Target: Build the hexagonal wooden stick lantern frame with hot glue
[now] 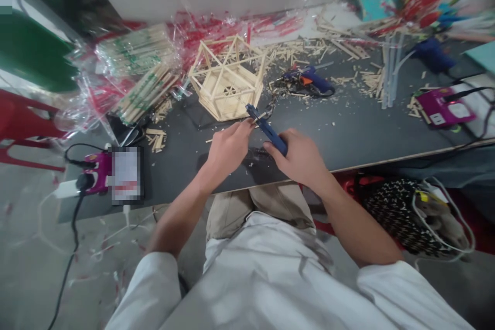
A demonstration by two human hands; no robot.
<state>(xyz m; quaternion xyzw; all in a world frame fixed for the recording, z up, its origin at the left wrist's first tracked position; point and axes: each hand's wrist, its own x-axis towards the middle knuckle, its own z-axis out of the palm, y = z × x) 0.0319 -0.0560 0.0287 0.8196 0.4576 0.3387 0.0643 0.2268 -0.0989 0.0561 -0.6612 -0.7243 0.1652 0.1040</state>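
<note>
My right hand is wrapped round the handle end of a long blue hand tool, whose exact kind is unclear. The tool slants up and left over the table. With the fingertips of my left hand I pinch a short thin wooden stick, which crosses the tool close to its far end. Just beyond my left hand stands an openwork frame of glued wooden sticks, with a many-sided base and a small wheel-like pattern in its floor.
Blue glue guns and clear glue sticks lie to the right. Bundled wooden sticks in plastic wrap are at left. Stick offcuts cover the back. Purple power strips with cables sit at both ends, a phone at left.
</note>
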